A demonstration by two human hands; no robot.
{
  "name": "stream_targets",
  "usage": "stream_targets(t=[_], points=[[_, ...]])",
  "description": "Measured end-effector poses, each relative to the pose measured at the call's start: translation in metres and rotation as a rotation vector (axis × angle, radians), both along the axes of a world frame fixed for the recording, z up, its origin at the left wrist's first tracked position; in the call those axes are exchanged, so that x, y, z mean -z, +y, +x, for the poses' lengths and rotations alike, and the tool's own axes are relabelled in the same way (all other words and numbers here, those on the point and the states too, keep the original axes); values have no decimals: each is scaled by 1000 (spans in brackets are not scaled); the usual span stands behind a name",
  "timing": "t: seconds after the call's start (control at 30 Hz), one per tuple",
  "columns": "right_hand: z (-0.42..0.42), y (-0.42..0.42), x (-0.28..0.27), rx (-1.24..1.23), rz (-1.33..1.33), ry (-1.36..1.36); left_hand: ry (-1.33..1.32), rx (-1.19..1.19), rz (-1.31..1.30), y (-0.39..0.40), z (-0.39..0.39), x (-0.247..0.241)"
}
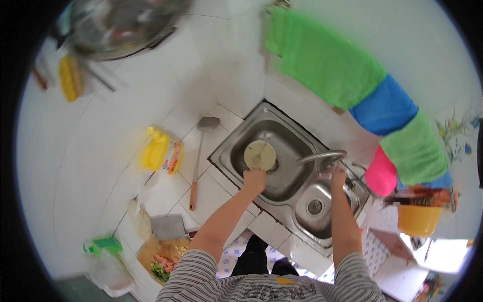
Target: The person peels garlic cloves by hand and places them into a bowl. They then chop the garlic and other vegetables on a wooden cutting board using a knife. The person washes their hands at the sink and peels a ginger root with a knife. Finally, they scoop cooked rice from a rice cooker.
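My left hand (255,180) grips the near rim of a round bowl (251,148) over the larger basin (290,181) of a stainless steel double sink. Pale, cloudy liquid fills the bowl, and a small green bit shows near its edge. The curved spout of the faucet (320,154) reaches over the same basin, to the bowl's right. At the faucet's base is my right hand (338,176), slightly blurred; the part under its fingers is hidden. Below that hand lies the smaller basin (307,219) with its drain.
Left of the sink lie a long-handled wok spatula (199,158), a yellow detergent bottle (160,151) and a cleaver (168,226). A wooden cutting board (145,253) bears chopped food. Green and blue towels (328,60) and a pink container (381,173) hang at right.
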State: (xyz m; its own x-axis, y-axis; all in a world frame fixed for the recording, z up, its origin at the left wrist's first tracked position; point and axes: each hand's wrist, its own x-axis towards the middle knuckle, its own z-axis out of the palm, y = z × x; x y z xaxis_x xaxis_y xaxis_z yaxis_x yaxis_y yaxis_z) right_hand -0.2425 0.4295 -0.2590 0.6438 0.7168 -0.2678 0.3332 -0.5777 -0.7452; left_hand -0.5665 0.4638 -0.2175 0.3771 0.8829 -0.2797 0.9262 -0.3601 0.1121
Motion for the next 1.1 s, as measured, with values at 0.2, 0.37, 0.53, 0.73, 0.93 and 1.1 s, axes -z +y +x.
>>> stream_targets(t=[0.2,0.37,0.53,0.73,0.93,1.1], points=[[-131,-29,-74,-1037,-271,-548,-315,-91,52,-41,-23,12],[-298,60,-238,-1135,684,-228,-884,-474,-362,-68,-52,-29],[-466,104,-385,-1232,1067,-23,-1163,-753,-264,-128,-94,-17],[-593,170,-506,-865,1377,43,-1522,-799,-465,-207,-107,26],[-606,168,-558,-1008,1243,215,-1910,-979,-721,-234,-104,14],[-527,122,-569,-1210,1038,620,-2010,-854,-716,-222,-101,-26]])
